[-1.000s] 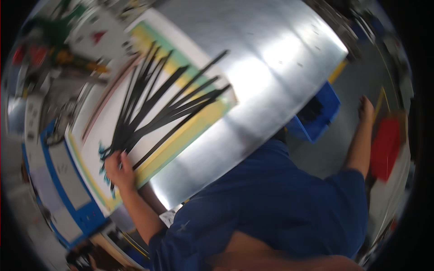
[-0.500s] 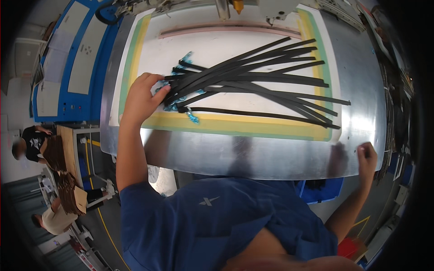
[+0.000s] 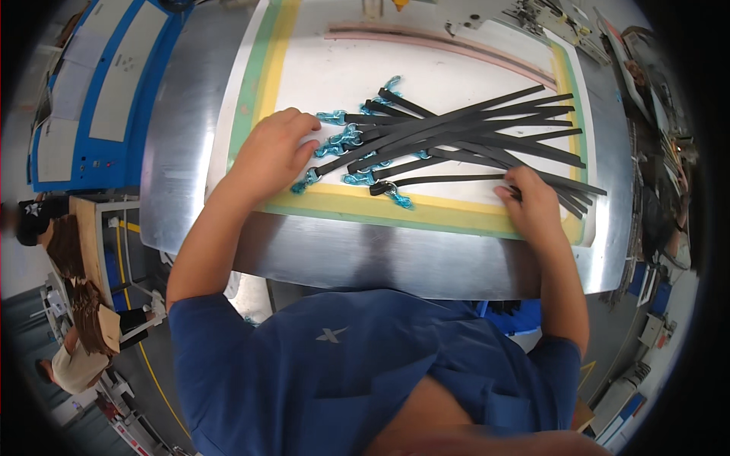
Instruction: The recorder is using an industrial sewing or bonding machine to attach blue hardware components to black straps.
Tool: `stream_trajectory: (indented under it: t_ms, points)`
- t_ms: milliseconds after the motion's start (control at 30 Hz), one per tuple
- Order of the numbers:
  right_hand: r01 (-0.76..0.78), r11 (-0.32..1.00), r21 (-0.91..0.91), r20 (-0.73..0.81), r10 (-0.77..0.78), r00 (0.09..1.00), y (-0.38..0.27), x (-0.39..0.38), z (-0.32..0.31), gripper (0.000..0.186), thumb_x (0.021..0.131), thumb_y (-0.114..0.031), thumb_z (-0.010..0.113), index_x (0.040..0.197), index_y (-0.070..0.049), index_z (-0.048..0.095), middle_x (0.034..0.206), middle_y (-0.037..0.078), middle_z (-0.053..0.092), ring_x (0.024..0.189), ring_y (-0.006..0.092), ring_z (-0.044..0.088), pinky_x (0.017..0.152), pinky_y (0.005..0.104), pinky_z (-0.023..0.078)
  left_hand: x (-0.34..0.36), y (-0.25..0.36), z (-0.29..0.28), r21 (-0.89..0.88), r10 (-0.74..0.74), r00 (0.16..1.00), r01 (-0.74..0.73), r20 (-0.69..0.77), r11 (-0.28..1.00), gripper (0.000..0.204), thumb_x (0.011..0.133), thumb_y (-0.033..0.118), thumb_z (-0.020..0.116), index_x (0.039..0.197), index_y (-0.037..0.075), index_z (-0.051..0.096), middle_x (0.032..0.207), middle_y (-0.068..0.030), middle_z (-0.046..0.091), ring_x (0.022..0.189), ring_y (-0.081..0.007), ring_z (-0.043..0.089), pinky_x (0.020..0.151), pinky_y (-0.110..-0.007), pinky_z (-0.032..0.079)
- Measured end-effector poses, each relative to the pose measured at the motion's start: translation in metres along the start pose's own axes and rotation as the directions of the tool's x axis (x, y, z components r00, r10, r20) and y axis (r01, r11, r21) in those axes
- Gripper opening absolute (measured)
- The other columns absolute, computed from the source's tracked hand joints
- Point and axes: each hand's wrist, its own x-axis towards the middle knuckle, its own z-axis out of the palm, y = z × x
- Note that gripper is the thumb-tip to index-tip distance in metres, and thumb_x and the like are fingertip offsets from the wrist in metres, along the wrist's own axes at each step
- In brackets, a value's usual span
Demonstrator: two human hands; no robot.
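Several flat black straps lie crossed in a loose fan on the white work surface. Their left ends carry metal fittings wrapped in crinkled blue plastic. My left hand is beside these wrapped ends, thumb and fingers apart, with nothing visible between them. At the right, my right hand has its thumb and fingers closed on the nearest black strap, toward its free end. The fingers partly cover that end. This strap's wrapped fitting lies at its left.
Yellow and green tape borders the white surface on a metal table. Machine parts stand at the far edge, before them a pinkish strip. A blue cabinet is at left; two people are beyond it.
My left hand has come off the strap bundle and opened. My right hand has moved from the table's front right edge onto the nearest strap. The view has shifted.
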Motion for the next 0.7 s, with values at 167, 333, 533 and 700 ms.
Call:
stream_trajectory:
  t_ms: [167, 333, 533, 700]
  points:
    - [0.195, 0.981, 0.014, -0.073, -0.194, 0.978, -0.042, 0.037, 0.024, 0.026, 0.08, -0.014, 0.082, 0.1, -0.011, 0.067, 0.093, 0.006, 0.063, 0.083, 0.0311, 0.066, 0.066, 0.041, 0.055, 0.012, 0.004, 0.014, -0.025, 0.201, 0.978, -0.2, 0.048, 0.979, 0.023, 0.088, 0.016, 0.076, 0.106, 0.003, 0.068, 0.099, -0.0154, 0.067, 0.096, -0.0355, 0.064, 0.087, -0.044, 0.051]
    - [0.425, 0.902, -0.078, 0.098, -0.417, 0.904, -0.063, 0.051, 0.037, 0.02, 0.074, -0.012, 0.073, 0.093, -0.011, 0.068, 0.085, 0.003, 0.06, 0.084, 0.023, 0.062, 0.063, 0.0371, 0.052, 0.037, 0.025, 0.038, -0.167, 0.461, 0.878, -0.439, 0.126, 0.883, 0.041, 0.086, 0.028, 0.081, 0.116, 0.003, 0.067, 0.102, -0.0141, 0.068, 0.097, -0.0366, 0.064, 0.09, -0.044, 0.051]
    - [0.533, 0.734, -0.42, -0.081, -0.615, 0.784, -0.121, 0.078, 0.004, 0.021, 0.069, -0.015, 0.069, 0.089, -0.01, 0.066, 0.083, 0.001, 0.055, 0.068, 0.0145, 0.057, 0.052, 0.0286, 0.042, 0.049, 0.035, 0.035, -0.652, 0.331, 0.866, -0.008, 0.374, 0.758, 0.044, 0.092, 0.019, 0.079, 0.129, 0.003, 0.062, 0.1, -0.0099, 0.069, 0.09, -0.0196, 0.065, 0.081, -0.033, 0.052]
    - [0.412, 0.801, -0.434, -0.099, -0.498, 0.862, -0.136, 0.099, -0.005, 0.027, 0.073, -0.008, 0.07, 0.099, -0.007, 0.068, 0.092, 0.004, 0.064, 0.065, 0.0175, 0.063, 0.053, 0.032, 0.047, 0.052, 0.003, 0.007, -0.68, 0.112, 0.898, 0.235, 0.425, 0.694, 0.03, 0.098, 0.009, 0.07, 0.127, 0.003, 0.062, 0.094, -0.0021, 0.067, 0.084, -0.009, 0.058, 0.076, -0.027, 0.049]
